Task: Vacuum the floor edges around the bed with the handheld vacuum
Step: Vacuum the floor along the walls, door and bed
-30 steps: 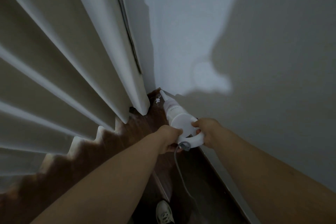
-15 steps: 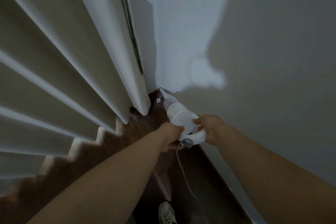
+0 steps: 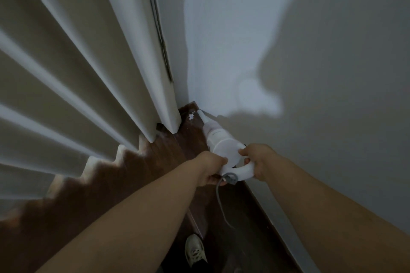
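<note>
A white handheld vacuum [image 3: 218,139] points down into the floor corner, its narrow nozzle tip [image 3: 201,113] touching the base of the wall. My right hand [image 3: 258,160] grips the looped white handle at the vacuum's rear. My left hand [image 3: 210,168] grips the vacuum's left underside beside the cord socket. A grey cord [image 3: 220,204] trails from the handle back along the dark wooden floor [image 3: 177,150]. A small white scrap of debris [image 3: 190,116] lies on the floor just left of the nozzle. No bed is in view.
Long pale pleated curtains [image 3: 77,73] hang at the left, their hems just above the floor. A grey-white wall [image 3: 288,51] with a skirting board [image 3: 277,224] runs along the right. My shoe [image 3: 195,250] stands on the floor at the bottom.
The vacuum and both hands have shifted slightly forward toward the corner. Both grips are unchanged.
</note>
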`<action>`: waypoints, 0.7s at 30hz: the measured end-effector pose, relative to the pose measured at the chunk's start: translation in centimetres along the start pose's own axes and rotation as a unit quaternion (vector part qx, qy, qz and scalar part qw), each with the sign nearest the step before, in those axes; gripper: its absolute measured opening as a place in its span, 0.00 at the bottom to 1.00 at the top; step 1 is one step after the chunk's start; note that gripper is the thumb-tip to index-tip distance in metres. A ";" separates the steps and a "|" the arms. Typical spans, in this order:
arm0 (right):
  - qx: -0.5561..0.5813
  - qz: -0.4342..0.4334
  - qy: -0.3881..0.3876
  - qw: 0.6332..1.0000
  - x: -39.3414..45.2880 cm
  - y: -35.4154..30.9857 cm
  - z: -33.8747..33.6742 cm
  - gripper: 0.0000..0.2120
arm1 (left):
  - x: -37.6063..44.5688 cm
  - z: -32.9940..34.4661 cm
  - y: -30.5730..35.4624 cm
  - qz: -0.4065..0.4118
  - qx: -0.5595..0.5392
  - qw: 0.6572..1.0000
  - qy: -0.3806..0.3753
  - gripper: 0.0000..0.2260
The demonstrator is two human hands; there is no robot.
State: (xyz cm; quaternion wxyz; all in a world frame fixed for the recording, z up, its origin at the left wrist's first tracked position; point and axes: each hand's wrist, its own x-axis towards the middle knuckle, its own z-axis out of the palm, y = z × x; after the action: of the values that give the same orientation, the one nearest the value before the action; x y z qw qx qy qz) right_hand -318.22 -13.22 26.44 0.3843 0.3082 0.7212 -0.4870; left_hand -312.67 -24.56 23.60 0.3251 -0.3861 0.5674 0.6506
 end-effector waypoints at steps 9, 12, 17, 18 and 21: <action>0.012 -0.003 -0.008 1.000 -3.8 9.0 -7.9 0.12 | -4.8 8.9 -7.2 -0.007 0.008 1.000 -0.010 0.18; 0.008 0.013 -0.019 1.000 -4.8 12.0 -10.7 0.04 | -6.4 11.9 -9.4 -0.008 0.006 1.000 -0.017 0.18; -0.019 0.007 -0.012 1.000 -5.7 16.1 -14.2 0.06 | -9.1 15.7 -12.4 0.004 0.010 1.000 -0.024 0.18; -0.028 0.007 -0.010 1.000 -6.0 16.5 -14.6 0.03 | -9.5 16.2 -12.7 0.007 0.008 1.000 -0.025 0.18; -0.048 0.001 -0.008 0.999 -6.9 17.9 -16.0 0.05 | -11.1 17.7 -14.0 0.009 0.008 0.999 -0.035 0.18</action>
State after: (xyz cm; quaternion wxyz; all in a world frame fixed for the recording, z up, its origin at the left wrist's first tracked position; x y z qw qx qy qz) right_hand -304.02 7.31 27.69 0.4046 0.2863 0.7406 -0.4536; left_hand -297.54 -4.86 27.43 0.3418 -0.3556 0.5646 0.6618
